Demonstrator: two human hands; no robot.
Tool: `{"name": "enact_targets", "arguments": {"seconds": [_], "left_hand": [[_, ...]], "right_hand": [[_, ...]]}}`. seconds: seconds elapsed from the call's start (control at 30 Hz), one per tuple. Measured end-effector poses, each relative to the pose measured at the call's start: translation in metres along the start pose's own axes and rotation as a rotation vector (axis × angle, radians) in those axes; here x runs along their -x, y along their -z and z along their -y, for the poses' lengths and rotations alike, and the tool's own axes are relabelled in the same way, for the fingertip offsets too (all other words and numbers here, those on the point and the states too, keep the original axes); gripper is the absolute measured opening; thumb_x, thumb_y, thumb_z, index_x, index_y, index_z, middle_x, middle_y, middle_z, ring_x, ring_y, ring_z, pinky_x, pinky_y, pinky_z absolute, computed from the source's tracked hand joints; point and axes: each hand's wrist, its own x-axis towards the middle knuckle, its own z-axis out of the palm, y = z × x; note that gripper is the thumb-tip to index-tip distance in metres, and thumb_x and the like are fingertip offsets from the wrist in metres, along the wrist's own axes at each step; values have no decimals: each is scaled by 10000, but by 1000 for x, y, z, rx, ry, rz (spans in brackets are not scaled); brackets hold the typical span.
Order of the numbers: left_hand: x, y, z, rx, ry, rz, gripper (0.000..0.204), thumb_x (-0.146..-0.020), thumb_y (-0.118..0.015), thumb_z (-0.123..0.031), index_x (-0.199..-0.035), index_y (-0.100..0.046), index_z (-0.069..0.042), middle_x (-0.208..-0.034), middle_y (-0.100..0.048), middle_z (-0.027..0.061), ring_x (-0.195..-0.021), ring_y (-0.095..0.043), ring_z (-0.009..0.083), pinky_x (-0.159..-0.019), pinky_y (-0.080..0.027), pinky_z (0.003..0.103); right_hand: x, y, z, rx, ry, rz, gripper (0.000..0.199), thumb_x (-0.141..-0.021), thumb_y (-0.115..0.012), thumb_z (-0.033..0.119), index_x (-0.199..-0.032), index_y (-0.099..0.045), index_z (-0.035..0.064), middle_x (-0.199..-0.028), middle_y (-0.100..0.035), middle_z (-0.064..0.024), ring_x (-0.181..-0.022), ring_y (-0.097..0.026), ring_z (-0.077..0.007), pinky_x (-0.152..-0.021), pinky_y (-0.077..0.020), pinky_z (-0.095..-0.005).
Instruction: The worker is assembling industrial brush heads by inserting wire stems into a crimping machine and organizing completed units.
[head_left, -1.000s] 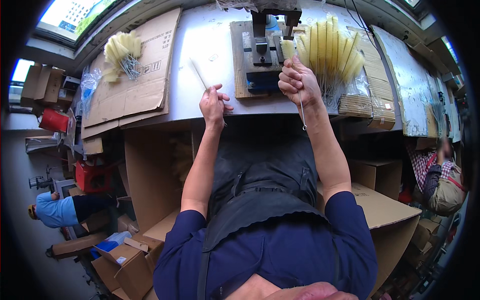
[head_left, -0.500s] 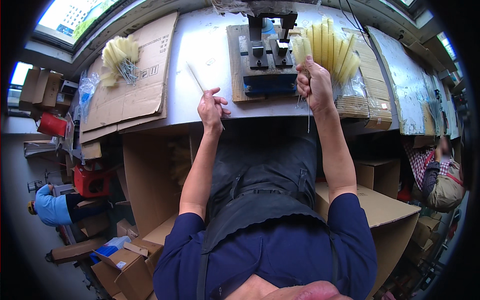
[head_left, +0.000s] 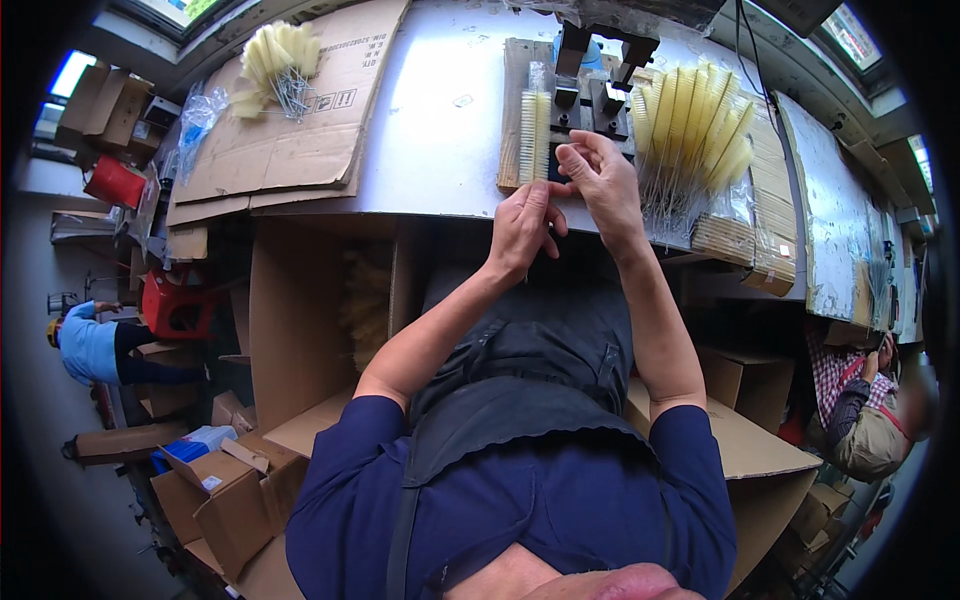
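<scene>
My left hand (head_left: 520,225) and my right hand (head_left: 600,180) meet at the front edge of the grey bench (head_left: 440,130). Their fingertips pinch the thin wire stem of a pale bristle brush (head_left: 533,135). The brush points away from me and lies over a wooden board (head_left: 513,100). A dark metal jig (head_left: 598,85) stands on that board just beyond my right hand. A fan-shaped pile of yellow wire-stem brushes (head_left: 700,120) lies to the right of the jig. How the stem sits between the fingers is hidden.
Flat cardboard sheets (head_left: 290,140) cover the bench's left part, with a bundle of pale brushes (head_left: 275,55) on them. An open carton (head_left: 320,320) stands under the bench, more boxes (head_left: 230,480) lie on the floor. One person (head_left: 90,345) is at left, another person (head_left: 860,400) at right.
My left hand moved right and my right hand came down toward me, so both now meet at the board's front. The pale brush now lies over the board.
</scene>
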Motion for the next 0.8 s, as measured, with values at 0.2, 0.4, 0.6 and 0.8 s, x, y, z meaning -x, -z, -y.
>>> {"name": "enact_targets", "arguments": {"seconds": [0.2,0.4,0.6,0.8], "left_hand": [[15,2,1,-73,-21,129,464,-1070,-359,-403,-924,-580,-22,-732,-636,78,-480,-564,109,-404,-475,253],[16,24,-9,-72,-24,68,561,-1073,-324,-440,-1172,-617,29,-818,-656,77,-565,-577,89,-537,-478,198],[12,36,-5,-58,-3,29,583,-1068,-307,-467,-1182,-599,24,-832,-636,98,-600,-586,117,-582,-534,244],[8,41,-6,-17,-24,-43,546,-1073,-324,-440,-1159,-606,20,-799,-645,77,-558,-576,98,-536,-484,208]], "right_hand": [[-12,-27,-5,-423,-317,175,346,-1005,-579,321,-1039,-597,-23,-709,-594,-34,-561,-572,-104,-541,-500,-244],[-32,-21,6,-644,-387,6,297,-1027,-533,281,-1022,-572,-14,-638,-478,16,-442,-402,-47,-442,-375,-213],[-40,-21,8,-665,-466,19,334,-1022,-535,308,-1046,-575,-23,-672,-535,-12,-452,-448,-73,-451,-415,-236],[-51,-17,9,-710,-517,39,588,-1042,-363,480,-1211,-540,-55,-972,-684,-155,-676,-653,-192,-564,-561,-323]]}}
